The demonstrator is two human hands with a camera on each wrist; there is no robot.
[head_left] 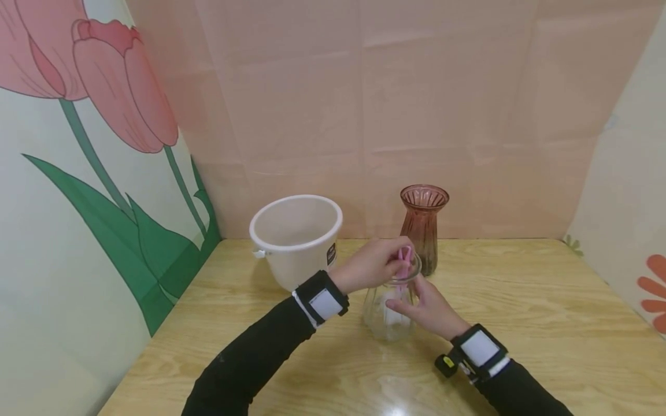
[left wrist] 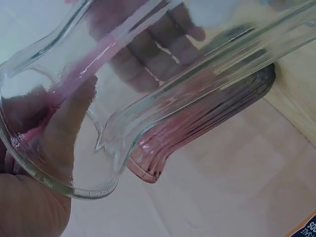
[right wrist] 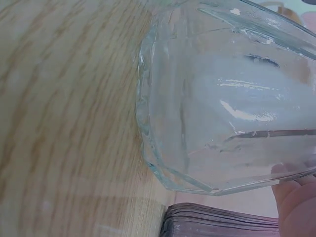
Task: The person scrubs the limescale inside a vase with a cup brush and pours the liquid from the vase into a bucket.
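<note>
I can see a person's left hand (head_left: 372,266) above the mouth of the clear vase (head_left: 373,315). Its fingers pinch a pink stick (head_left: 408,254) near the top, and the stick goes down into the vase. A white thing (head_left: 392,315) is inside the vase, but I can't tell if it is joined to the stick.

The right hand (head_left: 434,309) is curled round the side of the clear vase and holds it, with the thumb on the near side. The clear vase leans a little, its mouth toward the right edge of the worktop (head_left: 520,289). I can't tell if its bottom touches the worktop.

Just behind it, near the middle of the back edge, a red vase (head_left: 424,231) stands upright. A white bucket (head_left: 293,263) stands near the back edge too, over toward the back left corner. It has a small black label (head_left: 331,254) on its side.

Both arms wear black sleeves (head_left: 260,346), with a band (head_left: 325,301) on each wrist. A pink cloth (head_left: 442,86) hangs behind the back edge. Big pink tulips (head_left: 125,92) show past the left edge, and a red flower (head_left: 654,305) past the right one.
</note>
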